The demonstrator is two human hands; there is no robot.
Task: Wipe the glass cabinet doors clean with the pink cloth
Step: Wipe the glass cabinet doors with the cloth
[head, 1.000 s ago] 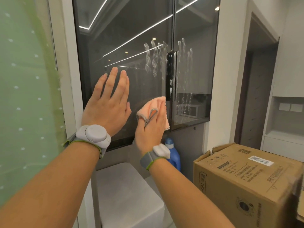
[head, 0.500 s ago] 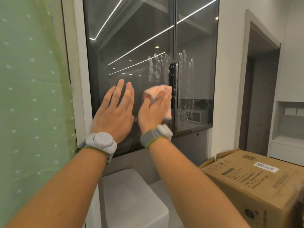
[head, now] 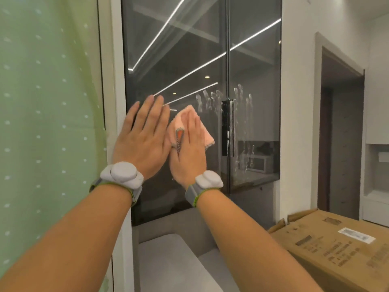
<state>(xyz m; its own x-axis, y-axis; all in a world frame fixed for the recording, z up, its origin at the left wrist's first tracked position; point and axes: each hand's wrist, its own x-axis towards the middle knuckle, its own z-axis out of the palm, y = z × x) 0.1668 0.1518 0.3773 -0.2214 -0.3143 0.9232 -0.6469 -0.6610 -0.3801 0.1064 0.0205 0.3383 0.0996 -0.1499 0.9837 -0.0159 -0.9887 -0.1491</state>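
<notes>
Two dark glass cabinet doors face me: the left door (head: 179, 60) and the right door (head: 254, 60), with black handles (head: 227, 127) at the seam. White smear marks (head: 208, 102) streak the glass on both sides of the handles. My left hand (head: 143, 140) lies flat on the left door, fingers together, holding nothing. Right beside it, my right hand (head: 188, 150) presses the pink cloth (head: 207, 135) flat against the same door, just left of the handles. The cloth shows above and to the right of my fingers.
A green dotted curtain (head: 48, 123) hangs at the left by a white frame. A cardboard box (head: 336, 249) sits at lower right. A grey-white appliance top (head: 174, 262) lies below the cabinet. A dark doorway (head: 339, 133) opens at the right.
My right hand has carried the cloth up from near the door's lower edge and then left, beside my left hand. The view has tilted upward; the blue bottle is out of sight.
</notes>
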